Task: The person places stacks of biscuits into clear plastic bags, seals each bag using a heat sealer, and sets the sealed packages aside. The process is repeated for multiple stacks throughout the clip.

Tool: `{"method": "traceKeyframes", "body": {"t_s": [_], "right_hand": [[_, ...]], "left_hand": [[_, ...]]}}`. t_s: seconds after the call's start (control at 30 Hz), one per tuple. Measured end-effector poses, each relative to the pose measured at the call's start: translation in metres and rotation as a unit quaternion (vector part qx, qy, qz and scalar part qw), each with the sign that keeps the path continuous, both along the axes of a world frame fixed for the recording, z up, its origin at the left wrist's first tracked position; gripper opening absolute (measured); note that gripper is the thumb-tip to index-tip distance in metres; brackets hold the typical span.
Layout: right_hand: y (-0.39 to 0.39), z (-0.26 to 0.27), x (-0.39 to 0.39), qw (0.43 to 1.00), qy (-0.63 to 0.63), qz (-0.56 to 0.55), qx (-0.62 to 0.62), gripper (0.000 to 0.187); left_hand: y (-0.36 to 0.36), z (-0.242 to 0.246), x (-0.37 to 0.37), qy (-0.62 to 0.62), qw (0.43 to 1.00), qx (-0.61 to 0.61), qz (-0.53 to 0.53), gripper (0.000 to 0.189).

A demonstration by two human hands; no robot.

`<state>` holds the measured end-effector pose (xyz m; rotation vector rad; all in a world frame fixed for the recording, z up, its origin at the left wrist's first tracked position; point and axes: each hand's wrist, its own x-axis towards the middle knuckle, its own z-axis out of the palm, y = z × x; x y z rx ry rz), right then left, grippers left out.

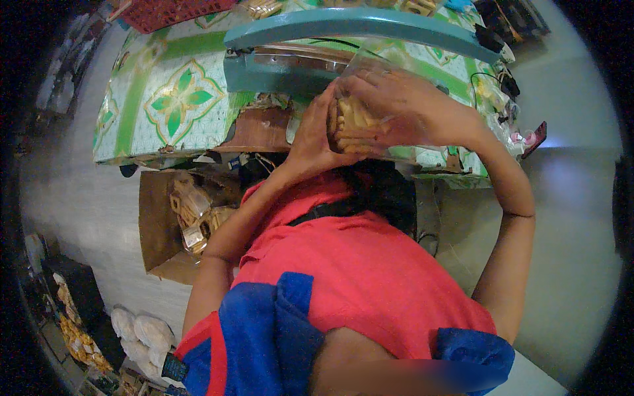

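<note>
Both hands hold a clear plastic bag [364, 59] of pale yellow stick-shaped snacks [354, 121] at the front of the table. My left hand [314, 126] cups the bag's left side and underside. Across its upper right side lies my right hand [401, 99], slightly blurred, with the fingers bent over the plastic. Just beyond the hands stands a teal bar-type heat sealer; its long arm [361, 24] is raised above its base [277, 74]. My right hand hides part of the base. A brown wooden piece [260, 126] sits left of my left hand.
A green and white patterned cloth [183, 99] covers the table. At the back are a red plastic basket [178, 12] and filled packs [262, 9]. Cables and crumpled plastic [500, 106] crowd the right edge. Below left, an open carton [158, 232] holds several filled bags [190, 208].
</note>
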<state>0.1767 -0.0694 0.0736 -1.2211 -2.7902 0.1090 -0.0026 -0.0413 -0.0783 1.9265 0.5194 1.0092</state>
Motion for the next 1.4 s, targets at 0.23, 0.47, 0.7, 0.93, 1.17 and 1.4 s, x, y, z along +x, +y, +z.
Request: {"method": "traceKeyframes", "body": {"t_s": [0.23, 0.47, 0.7, 0.93, 1.17, 1.4], "right_hand": [[-0.003, 0.043, -0.003, 0.984, -0.020, -0.111, -0.137, 0.063], [-0.001, 0.035, 0.004, 0.996, 0.009, -0.067, -0.061, 0.054], [0.003, 0.038, 0.003, 0.993, 0.028, -0.055, -0.104, 0.051], [-0.002, 0.028, -0.003, 0.987, -0.052, -0.119, -0.097, 0.062], [0.000, 0.021, -0.003, 0.986, -0.030, -0.121, -0.115, 0.071], [-0.001, 0.035, 0.000, 0.980, -0.036, -0.092, -0.173, 0.068]], "left_hand": [[0.001, 0.002, -0.002, 0.017, 0.998, -0.048, -0.032, 0.117], [0.001, 0.002, -0.001, -0.001, 0.999, -0.028, -0.023, 0.115], [0.002, 0.001, -0.001, -0.008, 1.000, -0.014, -0.019, 0.114], [0.003, -0.001, 0.000, -0.004, 1.000, -0.011, -0.019, 0.114], [0.003, -0.002, 0.000, -0.009, 1.000, -0.018, -0.020, 0.114], [0.002, 0.000, -0.001, -0.016, 1.000, 0.004, -0.015, 0.114]]}}
